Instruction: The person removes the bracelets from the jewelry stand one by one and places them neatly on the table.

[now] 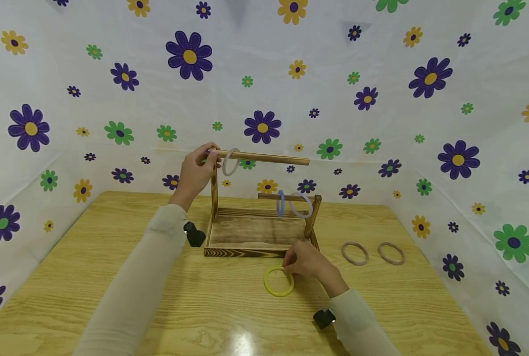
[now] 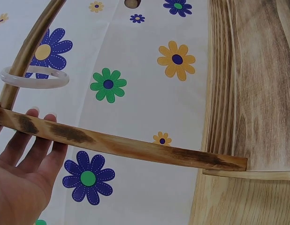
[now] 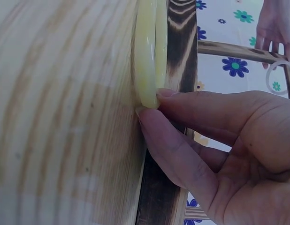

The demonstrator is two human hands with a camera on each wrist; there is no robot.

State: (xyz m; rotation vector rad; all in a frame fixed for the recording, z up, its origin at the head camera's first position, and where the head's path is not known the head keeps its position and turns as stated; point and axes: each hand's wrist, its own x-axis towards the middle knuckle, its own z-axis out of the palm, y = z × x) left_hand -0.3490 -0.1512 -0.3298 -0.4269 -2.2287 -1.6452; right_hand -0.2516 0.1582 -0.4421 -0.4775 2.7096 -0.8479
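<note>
Right hand [image 1: 306,259]: thumb and fingertips pinching a yellow ring, and in the right wrist view the fingers meet right on its edge.
Yellow ring [image 1: 266,283]: caught at its upper right rim; the rest of the hoop reaches leftward and toward the person, just in front of the rack, low over the table [image 1: 219,311]. Whether it touches the wood, I cannot tell.
Left hand [image 1: 196,170]: up high, gripping the top of the left post [image 1: 214,190], fingers wrapped behind it.
Upper bar [image 1: 273,158]: running rightward from that grip, with a white ring [image 1: 224,169] hanging on it, just beside the fingers.
Lower bar [image 1: 267,197]: here's a blue ring [image 1: 282,203] and, to its right, a pale purple ring [image 1: 311,205] near the right post [image 1: 311,225].
Rack base [image 1: 255,231]: sits on the table between the posts.
Loose rings: two pinkish ones, left [image 1: 357,264] and right [image 1: 393,263], lying apart on the table, right of the rack.
</note>
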